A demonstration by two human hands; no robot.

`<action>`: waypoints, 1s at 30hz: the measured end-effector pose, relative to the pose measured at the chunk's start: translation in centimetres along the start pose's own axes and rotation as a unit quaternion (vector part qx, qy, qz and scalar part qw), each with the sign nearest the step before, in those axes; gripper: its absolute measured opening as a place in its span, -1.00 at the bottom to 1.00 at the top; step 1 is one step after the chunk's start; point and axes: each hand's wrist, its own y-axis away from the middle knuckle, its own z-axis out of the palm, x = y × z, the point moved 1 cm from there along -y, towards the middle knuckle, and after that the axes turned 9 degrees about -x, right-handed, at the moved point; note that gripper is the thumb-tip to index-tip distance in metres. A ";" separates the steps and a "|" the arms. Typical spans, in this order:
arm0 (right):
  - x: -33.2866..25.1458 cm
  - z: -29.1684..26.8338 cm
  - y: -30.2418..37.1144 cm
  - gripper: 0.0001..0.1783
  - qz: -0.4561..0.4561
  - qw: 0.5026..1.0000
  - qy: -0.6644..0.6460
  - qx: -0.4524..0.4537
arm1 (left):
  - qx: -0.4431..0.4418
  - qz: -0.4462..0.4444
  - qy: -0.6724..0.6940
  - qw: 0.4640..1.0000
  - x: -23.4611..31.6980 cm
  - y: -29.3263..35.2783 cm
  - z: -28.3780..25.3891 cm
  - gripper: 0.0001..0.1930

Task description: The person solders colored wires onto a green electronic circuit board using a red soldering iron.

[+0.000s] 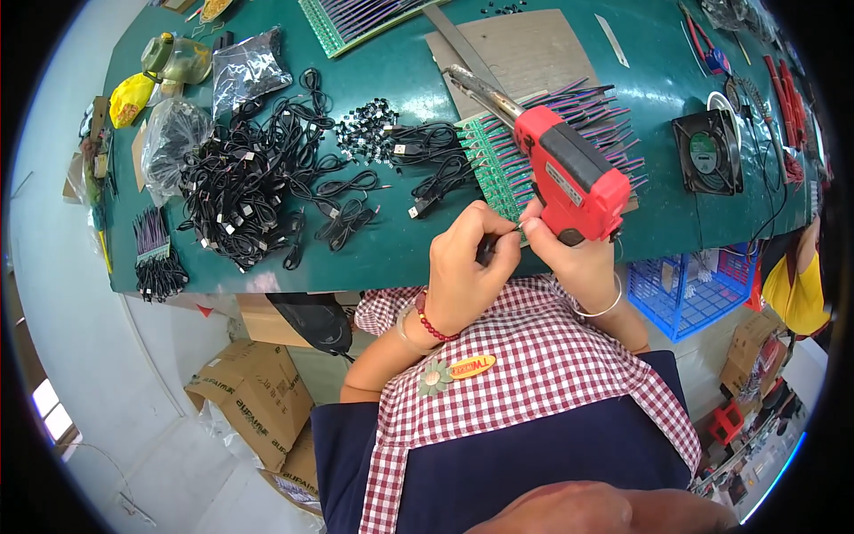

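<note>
My right hand [576, 256] grips a red soldering gun [569, 173] whose long metal barrel points up and left over the table. Under it lies a green circuit board strip [489, 165] with several purple and black wires fanning out to the right. My left hand [470, 254] is closed, pinching a thin black cable end at the board's near edge, next to the gun's handle. Both hands sit at the near edge of the green table [391, 249].
A big tangle of black cables [258, 169] covers the left of the table, with small black connectors [365, 125] and plastic bags [169, 133] nearby. A black fan [707, 151] sits right. A blue wire basket [685, 294] and cardboard boxes [258, 392] stand below the table.
</note>
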 end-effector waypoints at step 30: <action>0.9 -0.1 0.2 -0.49 0.047 0.997 -0.065 -0.009 | 0.085 0.088 -0.069 0.990 -0.7 -0.3 0.6 -0.83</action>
